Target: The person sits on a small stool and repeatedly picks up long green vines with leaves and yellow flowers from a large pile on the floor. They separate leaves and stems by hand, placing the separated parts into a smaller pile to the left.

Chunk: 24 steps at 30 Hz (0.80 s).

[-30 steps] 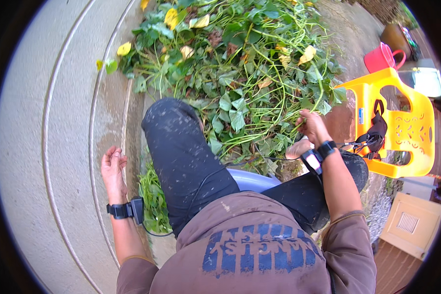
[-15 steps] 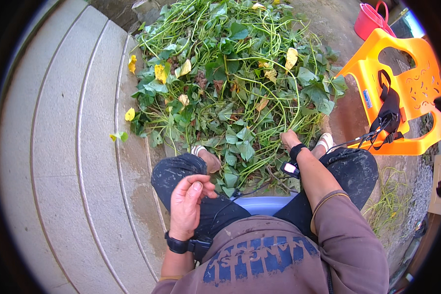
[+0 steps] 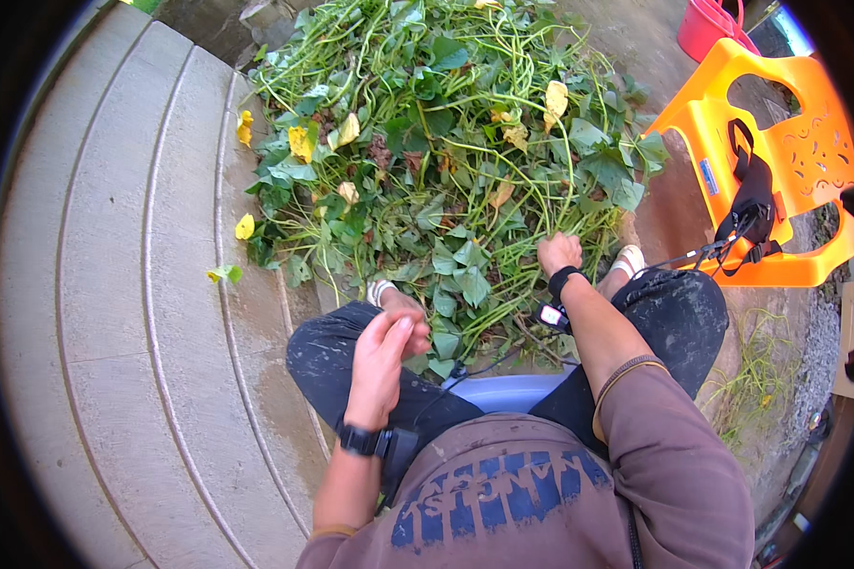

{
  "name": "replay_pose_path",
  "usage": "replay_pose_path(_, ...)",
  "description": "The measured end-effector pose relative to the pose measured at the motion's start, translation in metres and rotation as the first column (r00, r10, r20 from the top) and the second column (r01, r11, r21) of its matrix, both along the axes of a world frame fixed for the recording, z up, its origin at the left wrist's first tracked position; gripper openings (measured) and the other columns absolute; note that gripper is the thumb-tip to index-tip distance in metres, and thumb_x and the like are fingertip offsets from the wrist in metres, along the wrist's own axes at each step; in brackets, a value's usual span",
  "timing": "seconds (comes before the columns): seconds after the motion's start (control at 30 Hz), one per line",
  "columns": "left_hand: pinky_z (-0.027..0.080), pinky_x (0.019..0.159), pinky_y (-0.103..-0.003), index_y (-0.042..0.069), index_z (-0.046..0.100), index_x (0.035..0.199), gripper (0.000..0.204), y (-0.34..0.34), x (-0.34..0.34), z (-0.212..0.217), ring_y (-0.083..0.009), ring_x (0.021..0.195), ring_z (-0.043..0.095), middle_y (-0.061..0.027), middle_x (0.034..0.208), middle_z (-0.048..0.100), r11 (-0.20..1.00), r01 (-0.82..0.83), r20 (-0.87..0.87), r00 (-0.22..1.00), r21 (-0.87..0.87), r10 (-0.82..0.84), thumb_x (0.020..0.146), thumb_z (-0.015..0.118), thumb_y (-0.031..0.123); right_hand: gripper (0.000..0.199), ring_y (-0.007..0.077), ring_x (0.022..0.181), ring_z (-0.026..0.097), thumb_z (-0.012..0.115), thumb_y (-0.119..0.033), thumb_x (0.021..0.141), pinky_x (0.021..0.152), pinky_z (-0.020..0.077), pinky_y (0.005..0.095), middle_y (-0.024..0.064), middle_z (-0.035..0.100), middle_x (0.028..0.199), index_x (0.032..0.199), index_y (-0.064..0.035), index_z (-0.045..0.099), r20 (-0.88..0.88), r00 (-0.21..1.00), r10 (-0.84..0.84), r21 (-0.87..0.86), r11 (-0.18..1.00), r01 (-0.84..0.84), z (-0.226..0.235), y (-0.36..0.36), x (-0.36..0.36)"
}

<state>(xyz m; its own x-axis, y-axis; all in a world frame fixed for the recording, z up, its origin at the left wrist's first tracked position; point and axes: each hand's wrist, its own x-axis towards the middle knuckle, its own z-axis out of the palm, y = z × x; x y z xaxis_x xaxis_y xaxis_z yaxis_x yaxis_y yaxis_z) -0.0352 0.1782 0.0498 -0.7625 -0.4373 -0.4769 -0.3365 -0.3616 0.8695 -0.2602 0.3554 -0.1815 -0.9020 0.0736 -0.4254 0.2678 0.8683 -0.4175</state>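
Observation:
A big heap of green leafy vines [image 3: 465, 204], with long pale stems and some yellow leaves, lies on the ground in front of me. At its near right side, my right hand [image 3: 560, 252] is closed around vine stems; leaves and stems partly surround the fingers. My left hand [image 3: 386, 353] is raised above my left knee, apart from the heap. Its fingers are curled in and the thumb presses against them, hiding whatever may be between them. Both wrists wear black bands.
Pale concrete steps [image 3: 114, 284] run along the left. An orange plastic chair [image 3: 807, 142] lies at the right, with a black strap [image 3: 751, 204] across it. Behind it stands a red bucket [image 3: 707, 27]. Thin loose stems [image 3: 759, 370] lie below the chair. A bluish plastic rim [image 3: 503, 392] shows between my legs.
My left hand has risen slightly and moved away from me, its fingers curling tighter. My right hand has moved a little farther along the stems. The whole view has shifted slightly.

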Motion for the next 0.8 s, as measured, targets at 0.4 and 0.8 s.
replay_pose_path(0.4,0.043,0.088,-0.040,-0.006,0.044,0.120,0.056,0.048,-0.093,-0.266,-0.0378,0.101,0.055,-0.0271,0.110,0.055,0.304,0.868,0.626,0.495,-0.392,-0.603,0.076,0.056,0.027,0.019,0.0109,0.062,0.051,0.042,0.001,0.080,0.051,0.0392,0.0253,0.0036,0.057,0.078,0.096,-0.0016,0.052,0.374,0.911,-0.173,-0.787,0.461,0.410,0.107,0.034,-0.033)
replay_pose_path(0.8,0.040,0.093,-0.039,-0.002,0.038,0.127,0.061,0.085,-0.074,-0.299,-0.0361,0.111,0.047,-0.0238,0.120,0.048,0.364,0.877,0.655,0.477,-0.313,-0.586,0.077,0.058,0.027,0.017,0.0057,0.053,0.042,0.051,-0.005,0.080,0.044,0.0331,0.0193,0.0008,0.058,0.076,0.096,-0.0031,0.057,0.420,0.904,-0.076,-0.828,0.377,0.416,0.190,0.039,-0.022)
